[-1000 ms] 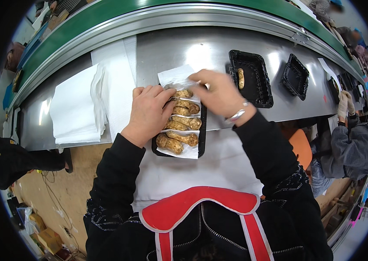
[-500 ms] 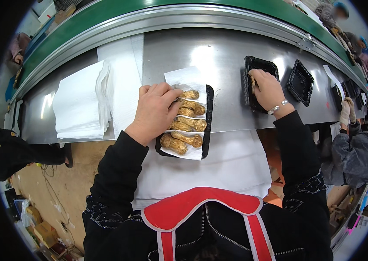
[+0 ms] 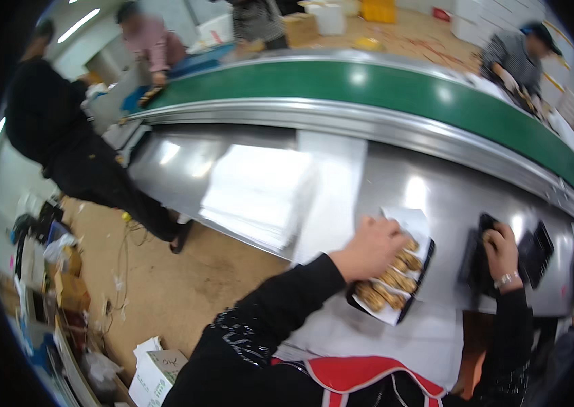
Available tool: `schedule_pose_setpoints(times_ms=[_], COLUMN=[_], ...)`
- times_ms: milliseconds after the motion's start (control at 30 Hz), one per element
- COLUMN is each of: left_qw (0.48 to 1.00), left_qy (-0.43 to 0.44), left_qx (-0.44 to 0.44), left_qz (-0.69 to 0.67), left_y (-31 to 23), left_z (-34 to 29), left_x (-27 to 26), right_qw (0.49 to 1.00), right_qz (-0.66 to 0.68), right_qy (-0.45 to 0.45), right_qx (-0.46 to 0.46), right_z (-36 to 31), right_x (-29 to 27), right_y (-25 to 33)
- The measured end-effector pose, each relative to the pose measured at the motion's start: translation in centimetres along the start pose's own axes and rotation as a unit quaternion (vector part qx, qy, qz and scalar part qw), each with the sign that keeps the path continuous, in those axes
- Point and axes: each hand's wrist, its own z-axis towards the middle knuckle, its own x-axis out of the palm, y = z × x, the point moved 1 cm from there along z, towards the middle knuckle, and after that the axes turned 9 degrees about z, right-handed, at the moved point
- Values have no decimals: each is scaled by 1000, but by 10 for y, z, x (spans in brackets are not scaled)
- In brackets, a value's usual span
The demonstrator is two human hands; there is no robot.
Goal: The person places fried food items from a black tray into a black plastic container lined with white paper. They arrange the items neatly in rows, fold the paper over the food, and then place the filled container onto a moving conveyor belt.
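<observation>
A black tray (image 3: pixel 409 313) lined with white paper holds several knobbly golden-brown mushrooms (image 3: pixel 389 290) in rows. My left hand (image 3: pixel 374 249) reaches over its upper left side, fingers bent onto a mushroom in the upper rows; motion blurs the fingertips. To the right, my right hand (image 3: pixel 503 256), with a silver bracelet at the wrist, is over a second black tray (image 3: pixel 473 271). Its fingers are closed on a small brownish piece, apparently a mushroom, mostly hidden by the hand. Another black tray (image 3: pixel 540 254) sits just right of that hand.
White sheets are stacked (image 3: pixel 256 193) on the metal table (image 3: pixel 395 180), left of the mushroom tray. A green conveyor belt (image 3: pixel 341 83) runs behind the table. A person in black (image 3: pixel 63 129) stands at the left; other people are across the belt. An open carton (image 3: pixel 158 376) is at lower left.
My view has swung left and up, so the trays and both hands appear farther right and lower. Both hands remain at the same trays.
</observation>
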Motion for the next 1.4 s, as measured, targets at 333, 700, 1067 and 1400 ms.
schedule_pose_setpoints(times_ms=[333,700,1067,1400], left_qw=[999,1000,985,991], left_qy=[-13,3,-39,-31], left_qx=[3,-7,-94,-91], left_qz=[42,-20,-136,-88], left_y=[-1,3,28,28], left_z=[3,-4,13,17], left_x=[-34,-37,-29,-20], right_qw=[960,986,993,985], right_qz=[247,130,94,141], right_qy=[104,103,64,101], right_qx=[77,-34,-30,-13], right_z=[56,47,42,37], right_x=[45,75,81,70], right_y=[167,168,180,175])
